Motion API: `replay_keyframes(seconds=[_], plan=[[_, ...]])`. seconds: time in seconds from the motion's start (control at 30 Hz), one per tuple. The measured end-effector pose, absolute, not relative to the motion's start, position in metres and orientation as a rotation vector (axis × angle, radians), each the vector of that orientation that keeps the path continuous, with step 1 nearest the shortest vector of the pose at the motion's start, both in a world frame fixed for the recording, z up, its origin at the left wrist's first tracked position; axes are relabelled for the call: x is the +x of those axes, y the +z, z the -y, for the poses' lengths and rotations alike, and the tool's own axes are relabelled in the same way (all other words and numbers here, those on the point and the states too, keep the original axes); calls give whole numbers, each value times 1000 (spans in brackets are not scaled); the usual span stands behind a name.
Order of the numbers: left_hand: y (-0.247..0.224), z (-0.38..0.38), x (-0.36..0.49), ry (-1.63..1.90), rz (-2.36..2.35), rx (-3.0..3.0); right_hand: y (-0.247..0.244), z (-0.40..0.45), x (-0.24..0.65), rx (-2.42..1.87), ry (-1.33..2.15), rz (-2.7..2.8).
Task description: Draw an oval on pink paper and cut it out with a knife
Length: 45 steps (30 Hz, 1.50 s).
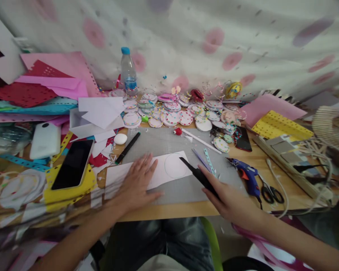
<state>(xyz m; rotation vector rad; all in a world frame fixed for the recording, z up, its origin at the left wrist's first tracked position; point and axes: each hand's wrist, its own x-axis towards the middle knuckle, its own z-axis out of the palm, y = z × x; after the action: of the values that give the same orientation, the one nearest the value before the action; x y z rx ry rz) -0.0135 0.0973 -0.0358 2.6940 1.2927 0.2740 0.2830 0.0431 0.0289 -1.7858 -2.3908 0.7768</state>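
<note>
My left hand [138, 182] lies flat with its fingers spread, pressing a white strip of paper [158, 182] onto the grey cutting mat [192, 194]. A circle is drawn in thin line near the paper's right end. In my right hand [224, 194] is a black utility knife [199, 175], its dark blade pointing up and left over the drawn circle. Whether the tip touches the paper I cannot tell. A black marker pen [127, 148] lies behind the left hand. Close to the right hand lie a purple pen-like stick [201, 160] and a blue dotted paper strip [209, 161].
Small decorated paper discs [172, 116] are piled along the back beside a water bottle [129, 73]. At right lie a blue glue gun [250, 175], scissors [271, 192] and a power strip [288, 162]. Phones [73, 163] and coloured paper [51, 86] crowd the left.
</note>
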Motion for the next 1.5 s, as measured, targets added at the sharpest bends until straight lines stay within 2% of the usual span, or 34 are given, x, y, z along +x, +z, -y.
replay_keyframes(seconds=[0.13,0.27,0.5,0.9,1.5], plan=[[-53,-100,6,348,-1481,2657,29,-42,258,-1876,994,2395],[-53,-99,9,314,-1505,2650,28,-43,238,-1965,1058,2441],[-47,-98,9,270,-1510,2630,23,-44,218,-2072,1040,2514],[-50,-99,8,274,-1503,2588,22,-26,183,-2269,1002,2295],[-51,-97,7,319,-1519,2567,19,-20,175,-2383,897,2357]])
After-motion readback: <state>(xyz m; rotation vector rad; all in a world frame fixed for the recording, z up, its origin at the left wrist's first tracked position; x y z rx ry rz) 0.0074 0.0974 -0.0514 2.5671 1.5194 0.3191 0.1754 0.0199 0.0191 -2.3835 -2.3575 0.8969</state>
